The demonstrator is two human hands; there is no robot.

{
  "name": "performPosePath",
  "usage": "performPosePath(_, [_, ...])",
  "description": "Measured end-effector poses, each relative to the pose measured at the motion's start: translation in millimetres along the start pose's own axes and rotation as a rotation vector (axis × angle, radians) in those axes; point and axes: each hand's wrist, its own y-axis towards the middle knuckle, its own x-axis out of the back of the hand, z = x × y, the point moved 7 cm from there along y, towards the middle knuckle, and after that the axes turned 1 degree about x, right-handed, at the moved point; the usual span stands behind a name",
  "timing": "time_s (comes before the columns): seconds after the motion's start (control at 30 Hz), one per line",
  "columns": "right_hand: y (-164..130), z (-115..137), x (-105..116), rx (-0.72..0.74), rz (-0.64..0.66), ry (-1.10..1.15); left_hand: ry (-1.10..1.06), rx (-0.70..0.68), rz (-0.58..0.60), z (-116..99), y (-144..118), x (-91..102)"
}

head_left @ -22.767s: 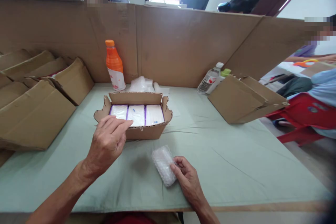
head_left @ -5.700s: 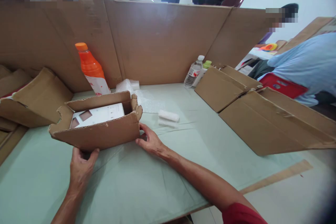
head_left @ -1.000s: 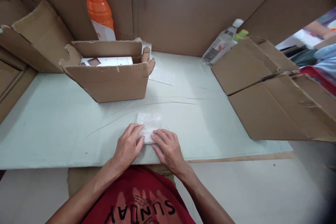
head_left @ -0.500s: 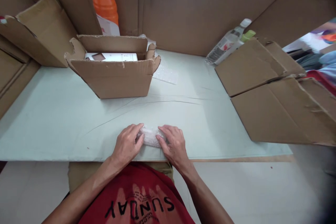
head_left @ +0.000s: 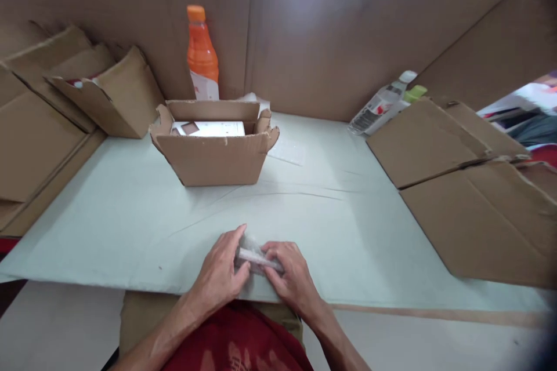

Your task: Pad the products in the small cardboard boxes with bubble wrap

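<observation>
My left hand [head_left: 221, 275] and my right hand [head_left: 292, 278] both grip a small bubble-wrapped packet [head_left: 256, 258] near the front edge of the pale green table [head_left: 130, 226]. The fingers of both hands fold the wrap around a narrow white item, which is mostly hidden. Farther back stands an open cardboard box [head_left: 213, 153] with a white carton [head_left: 209, 128] inside it.
An orange bottle [head_left: 201, 55] stands behind the box against the cardboard wall [head_left: 313, 29]. A clear water bottle [head_left: 380, 103] lies at the back right. Flattened cardboard boxes [head_left: 470, 197] cover the right side, and others [head_left: 65, 93] are stacked at the left. A bubble wrap sheet [head_left: 287, 153] lies beside the box.
Both hands have rolled the flat bubble wrap into a tighter packet. The camera has tilted up, so more of the wall and the orange bottle shows.
</observation>
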Motion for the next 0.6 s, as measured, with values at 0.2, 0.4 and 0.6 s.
performPosePath(0.2, [-9, -5, 9, -0.042, -0.151, 0.061, -0.186, 0.115, 0.113, -2, 8, -4.6])
performPosePath(0.4, [3, -2, 22, -0.044, 0.002, -0.004, -0.126, -0.099, 0.055, -25, 15, 10.3])
performPosePath(0.6, [27, 2, 24, -0.154, -0.030, 0.256, -0.161, -0.236, -0.080, -41, 17, 31.6])
